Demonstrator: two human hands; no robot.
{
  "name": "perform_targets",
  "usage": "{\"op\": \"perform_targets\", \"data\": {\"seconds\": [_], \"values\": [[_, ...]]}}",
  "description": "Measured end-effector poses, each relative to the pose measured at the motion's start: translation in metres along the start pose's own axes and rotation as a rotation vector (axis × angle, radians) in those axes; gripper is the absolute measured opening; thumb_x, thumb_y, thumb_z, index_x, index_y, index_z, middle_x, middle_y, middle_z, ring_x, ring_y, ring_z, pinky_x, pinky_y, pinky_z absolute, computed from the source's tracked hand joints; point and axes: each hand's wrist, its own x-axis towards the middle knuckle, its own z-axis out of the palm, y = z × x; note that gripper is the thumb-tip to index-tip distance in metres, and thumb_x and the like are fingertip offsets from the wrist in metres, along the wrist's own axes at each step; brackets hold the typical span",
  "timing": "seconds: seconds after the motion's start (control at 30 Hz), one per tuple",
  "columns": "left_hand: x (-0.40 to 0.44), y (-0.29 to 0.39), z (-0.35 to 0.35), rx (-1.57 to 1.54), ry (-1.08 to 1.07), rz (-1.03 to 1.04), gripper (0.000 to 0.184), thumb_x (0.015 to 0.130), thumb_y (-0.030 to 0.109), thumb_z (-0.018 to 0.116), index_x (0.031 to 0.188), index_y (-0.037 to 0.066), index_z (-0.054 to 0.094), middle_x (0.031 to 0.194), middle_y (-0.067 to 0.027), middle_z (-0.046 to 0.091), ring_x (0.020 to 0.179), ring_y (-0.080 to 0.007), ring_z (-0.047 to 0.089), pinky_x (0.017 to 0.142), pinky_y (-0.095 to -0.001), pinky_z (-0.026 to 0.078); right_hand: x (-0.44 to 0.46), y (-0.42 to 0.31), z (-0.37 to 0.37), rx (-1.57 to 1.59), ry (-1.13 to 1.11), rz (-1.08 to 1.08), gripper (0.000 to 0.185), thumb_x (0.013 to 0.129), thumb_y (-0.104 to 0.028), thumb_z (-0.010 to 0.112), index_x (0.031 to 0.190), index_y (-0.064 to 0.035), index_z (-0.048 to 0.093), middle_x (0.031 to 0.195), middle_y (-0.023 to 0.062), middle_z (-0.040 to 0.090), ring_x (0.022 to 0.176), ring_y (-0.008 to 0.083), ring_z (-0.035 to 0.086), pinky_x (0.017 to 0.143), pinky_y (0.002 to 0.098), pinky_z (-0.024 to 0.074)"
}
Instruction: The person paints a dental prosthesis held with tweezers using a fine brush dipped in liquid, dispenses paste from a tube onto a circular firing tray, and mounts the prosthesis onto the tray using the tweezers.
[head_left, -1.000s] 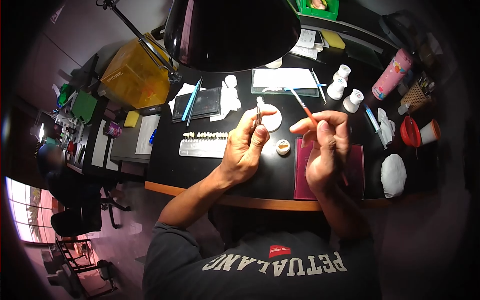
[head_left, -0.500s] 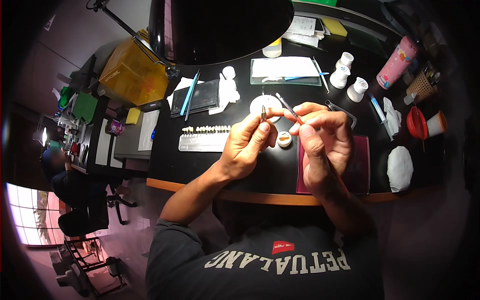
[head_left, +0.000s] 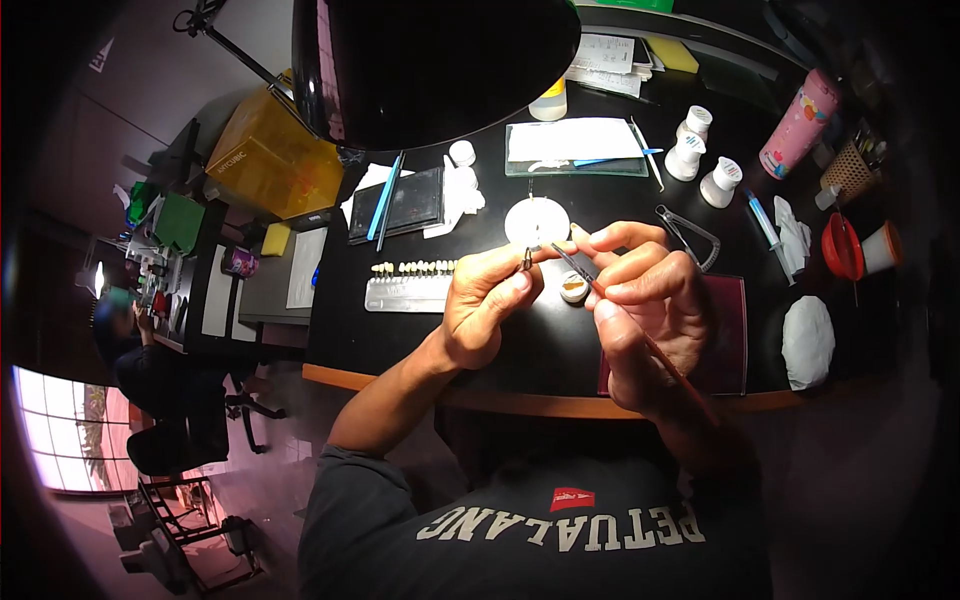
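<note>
My left hand [head_left: 485, 305] is closed in a pinch around a small metallic piece [head_left: 526, 259], too small to name more exactly. Between the thumb and fingers of my right hand [head_left: 655, 305] is a thin brush [head_left: 573, 262] with a reddish handle running back over the palm. Its tip points up and left, close to my left fingertips; whether it touches the piece I cannot tell. Just beyond my hands lies a round white dish [head_left: 536, 215]. A small jar with a brownish top [head_left: 573, 287] sits partly hidden between them. Left of my left hand is a tooth shade guide [head_left: 408, 290].
A black lamp shade [head_left: 435, 60] hangs over the desk's far side. Farther back are a glass slab with white paper [head_left: 575, 140] and white bottles [head_left: 720, 184]. To the right lie a syringe [head_left: 764, 222] and a red bowl [head_left: 841, 246]. Another person [head_left: 150, 370] sits far left.
My right hand has tilted the brush, so its tip now lies lower and its handle shows along the palm. My left hand still pinches the metallic piece. The whole view has shifted slightly.
</note>
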Motion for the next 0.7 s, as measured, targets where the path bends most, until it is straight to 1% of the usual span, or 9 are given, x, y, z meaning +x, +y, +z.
{"op": "perform_targets", "data": {"seconds": [0.17, 0.27, 0.37, 0.43, 0.5, 0.6, 0.63, 0.7], "values": [[0.000, -0.002, 0.001, 0.026, 0.017, 0.006, 0.046, 0.099, 0.025, 0.049, 0.127, -0.008, 0.064, 0.074, -0.0055, 0.059, 0.065, -0.0106, 0.048, 0.069, -0.0269, 0.041, 0.001, 0.002, -0.003, -0.060, -0.021, -0.034, 0.020, 0.074, 0.012, 0.059, 0.087, -0.0037, 0.057, 0.082, 0.0072, 0.062, 0.110, 0.0256, 0.063, 0.094, 0.0390, 0.0506], [0.002, 0.002, 0.001, 0.017, 0.019, 0.028, 0.043, 0.095, 0.017, 0.050, 0.126, -0.008, 0.067, 0.071, -0.0005, 0.050, 0.065, -0.0070, 0.042, 0.062, -0.0237, 0.036, -0.001, 0.002, -0.004, -0.060, -0.017, -0.023, 0.021, 0.073, 0.011, 0.060, 0.087, -0.0041, 0.058, 0.082, 0.0074, 0.062, 0.110, 0.0258, 0.063, 0.094, 0.0382, 0.0498], [0.004, 0.002, -0.003, 0.056, 0.001, 0.041, 0.044, 0.090, 0.017, 0.051, 0.122, -0.007, 0.069, 0.076, -0.0062, 0.063, 0.063, -0.0100, 0.047, 0.064, -0.0263, 0.039, -0.001, 0.002, -0.006, -0.038, -0.042, -0.001, 0.021, 0.072, 0.011, 0.059, 0.087, -0.0043, 0.058, 0.082, 0.0078, 0.062, 0.111, 0.0256, 0.062, 0.094, 0.0376, 0.0491], [0.009, -0.001, -0.008, 0.203, -0.028, 0.193, 0.044, 0.087, 0.017, 0.052, 0.120, -0.006, 0.071, 0.087, -0.0112, 0.070, 0.062, -0.0134, 0.051, 0.066, -0.0290, 0.041, -0.003, 0.000, -0.007, 0.045, -0.028, 0.058, 0.020, 0.073, 0.010, 0.057, 0.087, -0.0044, 0.057, 0.082, 0.0077, 0.061, 0.112, 0.0254, 0.061, 0.095, 0.0375, 0.0480], [0.008, 0.001, -0.012, 0.343, -0.030, 0.231, 0.044, 0.081, 0.018, 0.054, 0.114, -0.004, 0.073, 0.104, -0.0175, 0.076, 0.063, -0.0200, 0.058, 0.067, -0.0338, 0.043, -0.002, -0.003, -0.007, 0.108, -0.037, 0.115, 0.016, 0.075, 0.006, 0.056, 0.087, -0.0049, 0.056, 0.080, 0.0069, 0.059, 0.110, 0.0247, 0.060, 0.098, 0.0394, 0.0451], [0.006, -0.005, -0.016, 0.448, 0.005, 0.334, 0.044, 0.079, 0.019, 0.054, 0.113, -0.003, 0.074, 0.096, -0.0141, 0.076, 0.063, -0.0198, 0.057, 0.065, -0.0335, 0.041, 0.000, -0.007, -0.013, 0.154, -0.078, 0.177, 0.011, 0.078, 0.000, 0.057, 0.088, -0.0055, 0.055, 0.078, 0.0061, 0.056, 0.108, 0.0241, 0.058, 0.101, 0.0419, 0.0422], [0.007, -0.003, -0.016, 0.496, 0.022, 0.354, 0.045, 0.075, 0.019, 0.056, 0.111, -0.001, 0.075, 0.087, -0.0119, 0.074, 0.061, -0.0206, 0.056, 0.063, -0.0344, 0.039, 0.001, -0.008, -0.014, 0.160, -0.091, 0.195, 0.010, 0.078, -0.003, 0.057, 0.088, -0.0057, 0.055, 0.078, 0.0060, 0.055, 0.107, 0.0240, 0.057, 0.101, 0.0425, 0.0418], [0.009, -0.002, -0.018, 0.567, 0.002, 0.390, 0.047, 0.073, 0.020, 0.057, 0.110, -0.001, 0.076, 0.083, -0.0116, 0.073, 0.059, -0.0209, 0.054, 0.063, -0.0346, 0.039, 0.003, -0.010, -0.016, 0.169, -0.111, 0.219, 0.010, 0.080, -0.005, 0.058, 0.088, -0.0058, 0.054, 0.078, 0.0058, 0.053, 0.108, 0.0241, 0.055, 0.100, 0.0426, 0.0415]]}}
